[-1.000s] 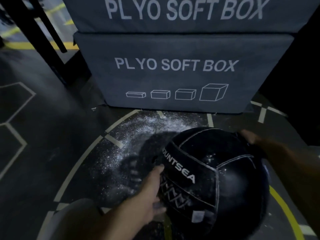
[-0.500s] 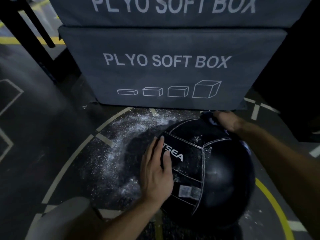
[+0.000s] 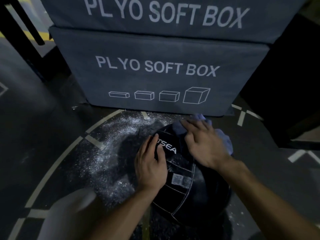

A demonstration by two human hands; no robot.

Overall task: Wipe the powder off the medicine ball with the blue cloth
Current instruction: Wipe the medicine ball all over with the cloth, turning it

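The medicine ball [image 3: 187, 177] is seen on the dark floor [image 3: 43, 135], just in front of the lower plyo soft box [image 3: 155, 70], which serves as the landmark here. It is black, stitched in panels and lettered in white, and faint powder is still visible along its seams and near a pale patch on its near side. It is judged to be heavy and slightly yielding, with a smooth skin that could roll or slip under a sideways push, so it is best steadied from above and from the side away from the wiping stroke.

The left hand [image 3: 150, 165] is laid flat on the ball's upper left, fingers straight and close together, pointing toward the box. The right hand [image 3: 204, 144] is spread over the blue cloth [image 3: 223, 137], which is pressed against the ball's top on the side nearest the box; whether any fingers are curled into the fabric cannot be told. The cloth is judged soft and limp, bunching at the edges, so it is better driven by a flat palm than by a pinch.

Spilled powder [image 3: 110, 148] is scattered on the floor to the left of the ball, between it and the box's foot. A second box [image 3: 164, 14] is stacked on the landmark.
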